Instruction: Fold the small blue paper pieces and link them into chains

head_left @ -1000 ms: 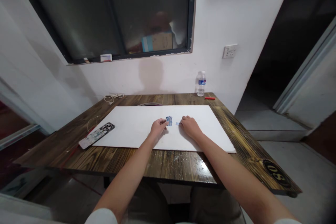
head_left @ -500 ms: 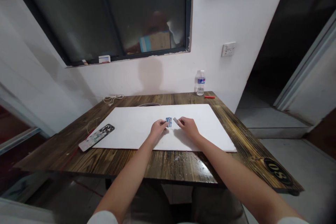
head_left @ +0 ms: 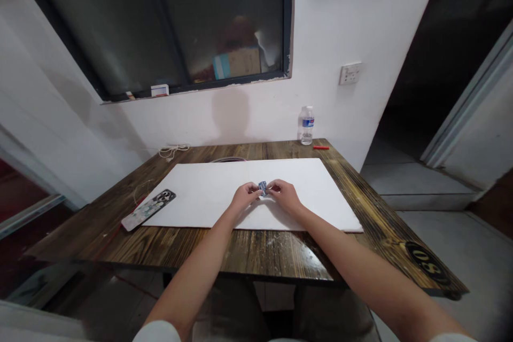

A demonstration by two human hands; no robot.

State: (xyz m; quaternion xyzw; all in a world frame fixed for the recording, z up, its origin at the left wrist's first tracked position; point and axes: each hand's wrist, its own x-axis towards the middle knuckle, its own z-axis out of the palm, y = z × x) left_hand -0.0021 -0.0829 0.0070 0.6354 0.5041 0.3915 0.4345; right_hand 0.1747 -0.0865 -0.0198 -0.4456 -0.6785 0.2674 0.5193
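The hands have been closed in since the earlier frame: the small blue-and-white piece [head_left: 262,188] is now pinched between the fingertips of the left hand [head_left: 245,196] and the right hand [head_left: 285,196], over the white board [head_left: 192,197] on the tabletop [head_left: 192,248]. Its long axis is tilted near-upright, centred between the hands, neither clearly nearer. The separate grey bit seen earlier in the right hand can't be made out.
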